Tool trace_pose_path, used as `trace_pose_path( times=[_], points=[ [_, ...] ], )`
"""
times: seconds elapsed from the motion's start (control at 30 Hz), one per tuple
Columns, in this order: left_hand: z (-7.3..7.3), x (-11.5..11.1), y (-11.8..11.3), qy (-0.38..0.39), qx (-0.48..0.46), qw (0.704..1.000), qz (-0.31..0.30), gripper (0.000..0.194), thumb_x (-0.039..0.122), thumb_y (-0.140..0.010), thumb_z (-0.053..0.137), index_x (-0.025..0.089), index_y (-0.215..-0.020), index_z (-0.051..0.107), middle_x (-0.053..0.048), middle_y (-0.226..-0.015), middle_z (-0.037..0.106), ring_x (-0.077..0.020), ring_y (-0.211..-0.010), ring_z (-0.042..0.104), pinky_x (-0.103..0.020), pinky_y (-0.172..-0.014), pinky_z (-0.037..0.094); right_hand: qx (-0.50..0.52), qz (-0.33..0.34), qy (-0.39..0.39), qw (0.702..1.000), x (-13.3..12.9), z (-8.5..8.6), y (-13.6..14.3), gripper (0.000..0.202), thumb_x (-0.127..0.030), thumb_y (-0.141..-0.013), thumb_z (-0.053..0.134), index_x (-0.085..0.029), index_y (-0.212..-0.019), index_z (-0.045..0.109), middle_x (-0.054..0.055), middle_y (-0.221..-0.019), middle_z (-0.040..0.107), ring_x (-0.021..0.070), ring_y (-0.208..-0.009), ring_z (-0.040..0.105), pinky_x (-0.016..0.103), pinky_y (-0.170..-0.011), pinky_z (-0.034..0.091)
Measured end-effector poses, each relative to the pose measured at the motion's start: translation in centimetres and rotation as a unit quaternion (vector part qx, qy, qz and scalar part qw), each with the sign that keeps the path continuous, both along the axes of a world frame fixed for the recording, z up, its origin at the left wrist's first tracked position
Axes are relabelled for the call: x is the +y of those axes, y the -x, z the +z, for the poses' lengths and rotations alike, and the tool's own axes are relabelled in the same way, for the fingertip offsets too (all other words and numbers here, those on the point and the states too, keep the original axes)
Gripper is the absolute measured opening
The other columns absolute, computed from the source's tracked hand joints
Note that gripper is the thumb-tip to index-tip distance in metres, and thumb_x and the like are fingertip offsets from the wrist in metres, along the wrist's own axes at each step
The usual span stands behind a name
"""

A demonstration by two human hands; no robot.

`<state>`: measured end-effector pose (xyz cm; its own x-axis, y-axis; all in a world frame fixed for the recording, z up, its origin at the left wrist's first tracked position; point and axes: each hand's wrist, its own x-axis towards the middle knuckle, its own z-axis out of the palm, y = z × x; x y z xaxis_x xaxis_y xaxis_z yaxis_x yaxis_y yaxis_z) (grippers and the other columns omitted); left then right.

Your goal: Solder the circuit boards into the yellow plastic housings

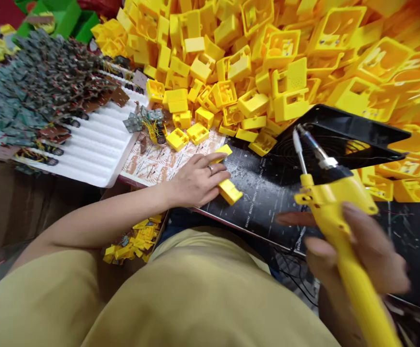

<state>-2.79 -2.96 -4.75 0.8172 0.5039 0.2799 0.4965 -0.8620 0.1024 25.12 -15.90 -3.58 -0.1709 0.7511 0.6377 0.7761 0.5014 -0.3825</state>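
Note:
My left hand [204, 179], with a ring on one finger, rests on the black bench top [258, 185]. Its fingers are bent over a yellow plastic casing [230, 192], parts of which stick out past the fingertips; the hand hides the middle, so I cannot tell whether it is one piece or two. On the right, my right hand [371, 255] is wrapped around the handle of a yellow soldering gun [334, 202]. Its metal tip and a thin feed tube point up and away, in front of a black fan-like frame [314, 130]. The right hand is somewhat blurred.
A large heap of yellow casings [253, 101] covers the back of the bench. Wired circuit boards [39, 86] are piled on a white ridged foam sheet [101, 149] at the left. Green bins [60, 21] stand behind them. Below the bench edge lies a box of yellow parts [137, 243].

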Motion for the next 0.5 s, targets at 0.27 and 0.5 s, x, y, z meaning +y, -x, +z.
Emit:
trace_pose_path(
  times=[0.27, 0.5],
  points=[
    [0.1, -1.3, -1.0, -0.033, -0.02, 0.999, -0.001, 0.017, 0.023, -0.09, 0.055, 0.015, -0.094, 0.069, -0.015, -0.133, 0.066, -0.0342, -0.137, 0.051, -0.057, -0.114, 0.043, -0.03, 0.081, 0.047, 0.995, 4.1, -0.6, 5.2, 0.044, -0.04, -0.087, 0.076, -0.023, -0.121, 0.056, 0.003, -0.09, 0.072, 0.018, -0.075, 0.071, 0.028, -0.068, 0.06],
    [0.9, -1.2, 2.4, 0.032, -0.083, 0.993, 0.084, 0.036, 0.032, -0.092, 0.055, 0.018, -0.126, 0.059, -0.017, -0.142, 0.058, -0.0311, -0.134, 0.053, -0.054, -0.108, 0.048, -0.033, 0.087, 0.072, 0.993, 4.4, -1.3, 4.0, 0.04, -0.018, -0.088, 0.069, -0.022, -0.124, 0.053, 0.004, -0.102, 0.072, 0.0179, -0.09, 0.072, 0.029, -0.078, 0.06]
  ],
)
